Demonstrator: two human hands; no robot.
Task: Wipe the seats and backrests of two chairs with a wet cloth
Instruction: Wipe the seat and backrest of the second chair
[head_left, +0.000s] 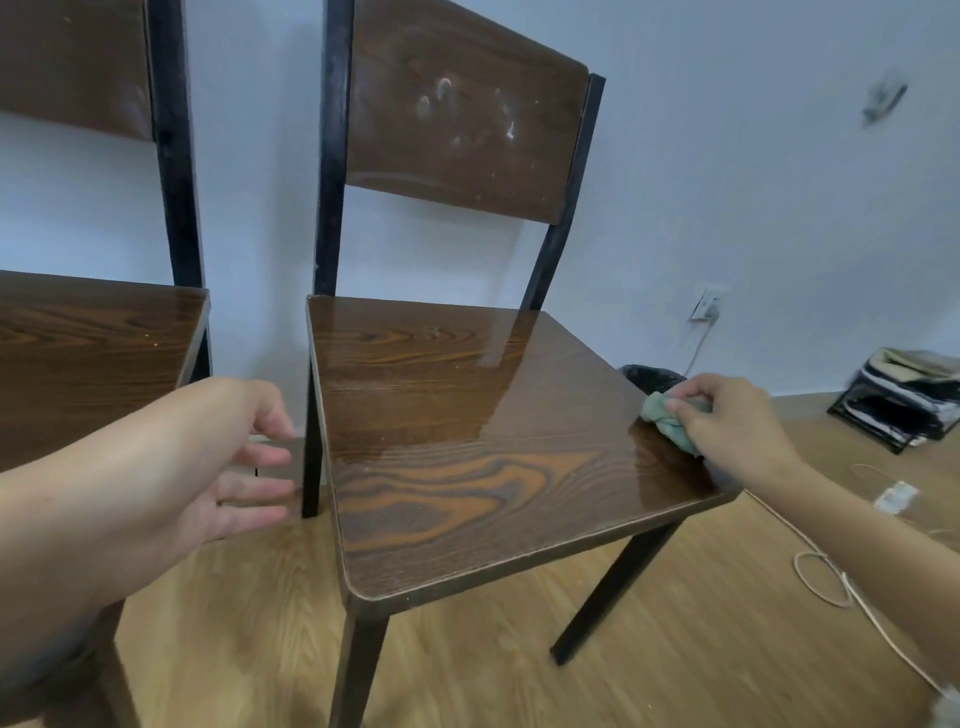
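Note:
Two dark wood-grain chairs with black metal frames stand side by side against a pale wall. The right chair's seat (467, 441) shines wet over its far and right parts, and its backrest (462, 119) carries whitish smudges. My right hand (732, 415) presses a crumpled green cloth (662, 415) onto the seat's right edge. The left chair's seat (88, 353) and backrest (72, 62) are partly cut off by the frame. My left hand (228, 462) hovers open with spread fingers in the gap between the two chairs, touching nothing.
Light wooden floor (519, 649) lies under the chairs. A black-lined bin (652, 376) stands behind the right chair's seat. A wall socket (709, 304) with a plugged cable, a dark rack (898, 405) and a thin cord (831, 582) trailing over the floor are at the right.

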